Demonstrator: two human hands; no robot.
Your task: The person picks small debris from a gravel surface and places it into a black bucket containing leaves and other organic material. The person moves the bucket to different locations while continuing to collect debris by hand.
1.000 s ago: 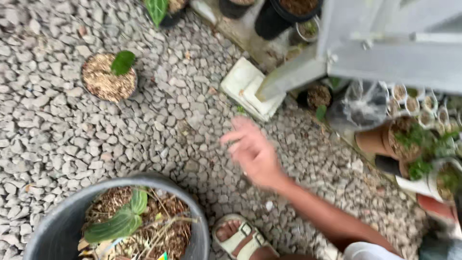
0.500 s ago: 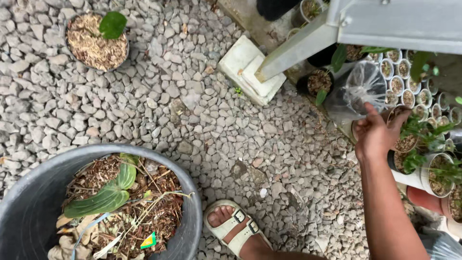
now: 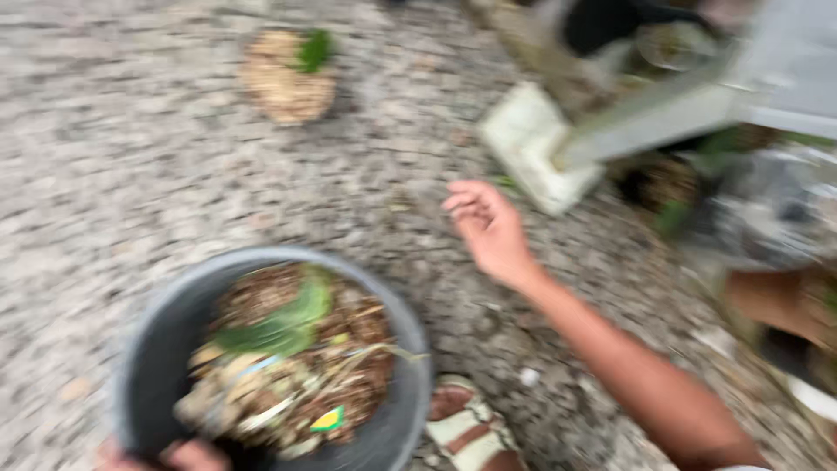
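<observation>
The view is blurred. My right hand hovers over the gravel with fingers apart and nothing in it, to the right of a grey round basin. The basin holds brown plant fibre, green leaves and a small yellow-green tag. Fingers of my left hand show at the bottom edge, curled on the basin's near rim. A round clump of husk with one green leaf lies on the gravel farther away.
A white concrete block carries a slanted grey post at the upper right. Blurred pots and plants crowd the right side. My sandalled foot rests beside the basin. Gravel covers the ground.
My right hand has drawn back from the clear bag and pots at the right and now hangs over the gravel near the basin. The view has swung and blurred.
</observation>
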